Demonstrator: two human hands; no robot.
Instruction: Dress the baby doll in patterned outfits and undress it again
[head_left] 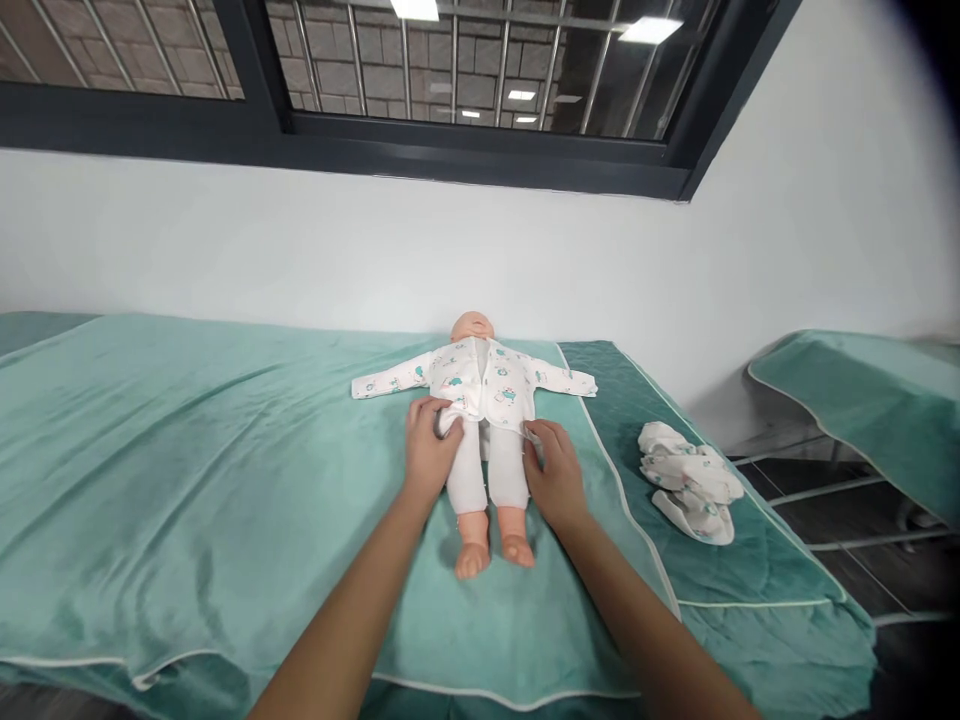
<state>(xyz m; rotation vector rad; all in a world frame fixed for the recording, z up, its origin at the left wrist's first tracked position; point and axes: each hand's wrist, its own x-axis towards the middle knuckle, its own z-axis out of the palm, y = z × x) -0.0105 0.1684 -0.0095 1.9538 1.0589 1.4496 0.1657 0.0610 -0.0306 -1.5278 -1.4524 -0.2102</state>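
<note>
A baby doll [473, 326] lies on its back on the green bedcover [300, 480], its head toward the wall. It wears a white printed jacket [508, 385], parted down the front with both sleeves spread sideways, and white trousers [466, 470]. Its feet are bare. My left hand [431, 445] is closed at the jacket's lower left edge by the doll's hip, its fingertips on the cloth. On the other side, my right hand [553, 465] pinches the jacket's lower right edge beside the thigh.
A crumpled white printed garment [690, 482] lies on the darker green cover to the right. Behind the bed are a white wall [300, 250] and a dark-framed window [480, 160]. Beyond a gap at the right stands another green-covered bed [877, 400].
</note>
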